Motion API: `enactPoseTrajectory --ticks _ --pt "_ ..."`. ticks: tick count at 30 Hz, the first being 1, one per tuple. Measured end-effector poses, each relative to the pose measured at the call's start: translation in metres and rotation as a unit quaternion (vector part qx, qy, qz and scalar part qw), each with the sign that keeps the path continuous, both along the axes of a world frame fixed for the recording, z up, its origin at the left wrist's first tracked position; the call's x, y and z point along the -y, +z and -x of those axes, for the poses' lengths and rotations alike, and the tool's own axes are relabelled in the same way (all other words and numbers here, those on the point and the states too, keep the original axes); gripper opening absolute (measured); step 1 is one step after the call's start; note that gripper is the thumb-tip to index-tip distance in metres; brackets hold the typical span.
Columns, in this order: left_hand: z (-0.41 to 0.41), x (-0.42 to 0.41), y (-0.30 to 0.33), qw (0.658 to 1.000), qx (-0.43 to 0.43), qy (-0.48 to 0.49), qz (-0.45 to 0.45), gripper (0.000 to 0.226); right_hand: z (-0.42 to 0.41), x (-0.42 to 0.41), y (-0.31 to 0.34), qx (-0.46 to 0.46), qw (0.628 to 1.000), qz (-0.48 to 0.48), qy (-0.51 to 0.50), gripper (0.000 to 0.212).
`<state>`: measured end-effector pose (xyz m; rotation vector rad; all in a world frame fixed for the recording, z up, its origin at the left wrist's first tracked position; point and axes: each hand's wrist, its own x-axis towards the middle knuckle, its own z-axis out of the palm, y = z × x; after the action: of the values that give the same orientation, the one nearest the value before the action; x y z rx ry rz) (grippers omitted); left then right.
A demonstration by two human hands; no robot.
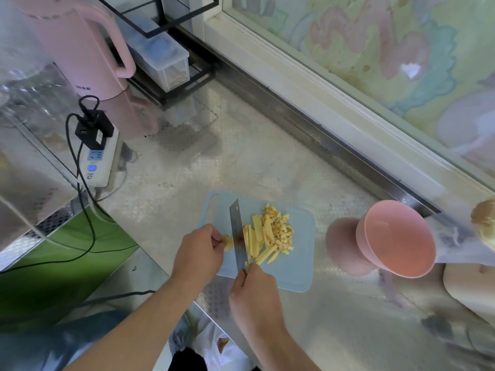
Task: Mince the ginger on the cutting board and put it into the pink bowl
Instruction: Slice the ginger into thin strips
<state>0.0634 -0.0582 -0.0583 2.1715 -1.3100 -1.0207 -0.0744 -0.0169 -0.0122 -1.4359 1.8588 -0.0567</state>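
Approx. halfway: ginger [270, 236] mid-frame on board [302, 266] part diced, part strips. Bowl [399, 242] at right empty. Right hand [254, 293] clamps knife [238, 234]; left hand [199, 250] pinches uncut piece [228, 241].

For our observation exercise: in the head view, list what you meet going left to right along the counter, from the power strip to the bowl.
Power strip → left hand → knife → ginger strips → diced ginger → pink bowl.
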Motion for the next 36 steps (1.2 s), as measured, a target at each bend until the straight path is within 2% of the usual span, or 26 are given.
enactPoseTrajectory --ticks 8,16,21,25,28,36 --pt "0.004 -0.002 -0.004 1.0 0.012 0.0 0.006 0.003 -0.006 -0.001 -0.002 -0.004 1.0 -0.019 -0.001 0.02" --pt "0.005 -0.004 -0.007 1.0 0.015 -0.004 0.021 0.003 -0.006 -0.002 0.0 -0.032 0.999 -0.009 0.039 0.013" --pt "0.005 -0.004 -0.009 1.0 0.011 -0.005 0.025 0.004 -0.007 0.005 0.005 -0.05 0.995 -0.051 0.064 0.003" --pt "0.005 -0.004 -0.009 1.0 0.012 -0.006 0.028 0.006 -0.011 0.012 0.0 -0.051 0.995 -0.071 0.052 0.013" --pt "0.004 -0.004 -0.008 0.999 0.014 -0.005 0.028 0.006 -0.012 0.015 -0.005 -0.042 0.996 -0.049 0.058 0.008" --pt "0.003 -0.007 -0.008 0.999 -0.011 0.007 0.034 0.007 -0.002 0.004 0.0 -0.016 0.999 -0.007 0.033 0.018"
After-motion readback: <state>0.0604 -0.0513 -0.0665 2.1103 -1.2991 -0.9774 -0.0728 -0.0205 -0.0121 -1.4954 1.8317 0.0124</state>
